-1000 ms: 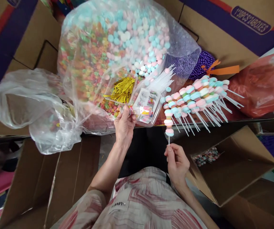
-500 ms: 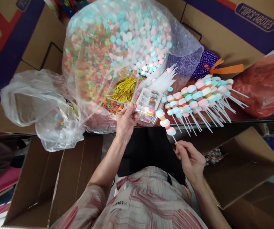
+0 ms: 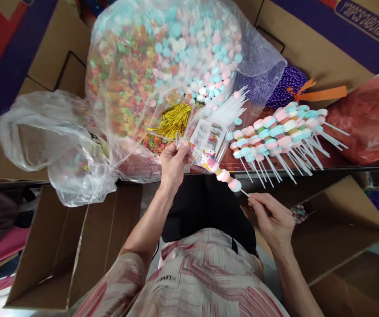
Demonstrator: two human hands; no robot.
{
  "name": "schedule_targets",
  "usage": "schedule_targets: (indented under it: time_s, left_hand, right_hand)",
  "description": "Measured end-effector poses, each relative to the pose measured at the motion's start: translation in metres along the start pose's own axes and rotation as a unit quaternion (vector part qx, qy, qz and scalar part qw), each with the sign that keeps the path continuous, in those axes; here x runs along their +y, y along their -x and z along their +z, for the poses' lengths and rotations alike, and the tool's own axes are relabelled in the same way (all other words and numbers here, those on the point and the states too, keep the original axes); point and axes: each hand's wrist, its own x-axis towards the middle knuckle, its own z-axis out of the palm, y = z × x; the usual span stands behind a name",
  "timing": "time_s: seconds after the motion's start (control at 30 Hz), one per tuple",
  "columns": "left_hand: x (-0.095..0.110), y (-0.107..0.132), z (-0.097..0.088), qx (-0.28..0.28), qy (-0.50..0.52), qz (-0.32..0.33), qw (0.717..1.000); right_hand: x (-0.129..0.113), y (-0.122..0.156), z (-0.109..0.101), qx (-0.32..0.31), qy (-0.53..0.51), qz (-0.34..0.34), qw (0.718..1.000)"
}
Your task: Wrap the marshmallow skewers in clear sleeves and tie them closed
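Observation:
My right hand (image 3: 274, 216) pinches the bare white stick of a candy skewer (image 3: 223, 175) threaded with pastel blue, pink and white sweets. The skewer slants up to the left. Its tip overlaps a small clear plastic bag (image 3: 194, 152) with pink and yellow print; whether it is inside the bag I cannot tell. Fingers and thumb of my left hand (image 3: 173, 166) are closed on that bag. Just beyond lie a clear tray of gold twist ties (image 3: 172, 119) and another clear tray (image 3: 207, 134) holding printed bags. Finished skewers (image 3: 278, 132) are piled to the right.
A large clear sack of sweets (image 3: 163, 57) fills the back, with white sticks (image 3: 231, 108) before it. Purple beads (image 3: 282, 86) and a red bag (image 3: 364, 119) lie to the right. Open cartons stand below, at left (image 3: 103, 246) and right (image 3: 344, 220).
The skewer has tilted left, and its tip has moved from beside the tray to the printed bag. My right hand has shifted slightly right. My left hand keeps its hold.

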Motion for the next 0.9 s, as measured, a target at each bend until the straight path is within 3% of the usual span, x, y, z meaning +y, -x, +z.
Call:
schedule_targets:
  time_s: [0.2, 0.43, 0.57, 0.77, 0.9]
  left_hand:
    - [-0.004, 0.004, 0.001, -0.056, -0.020, 0.012, 0.998]
    - [-0.012, 0.002, 0.004, -0.032, -0.005, 0.025, 0.999]
    - [-0.011, 0.006, 0.009, -0.030, 0.000, 0.022, 0.999]
    - [-0.004, 0.007, 0.011, 0.012, 0.014, -0.014, 1.000]
    - [-0.004, 0.008, 0.011, 0.010, 0.020, -0.015, 1.000]
  right_hand:
    - [0.004, -0.002, 0.013, -0.003, -0.090, 0.115, 0.989]
    - [0.006, 0.002, 0.023, -0.020, -0.130, 0.209, 0.969]
    - [0.004, -0.002, 0.023, -0.077, -0.154, 0.228, 0.958]
    - [-0.001, -0.008, 0.023, -0.091, -0.158, 0.230, 0.956]
    - [-0.004, -0.011, 0.025, -0.108, -0.152, 0.210, 0.960]
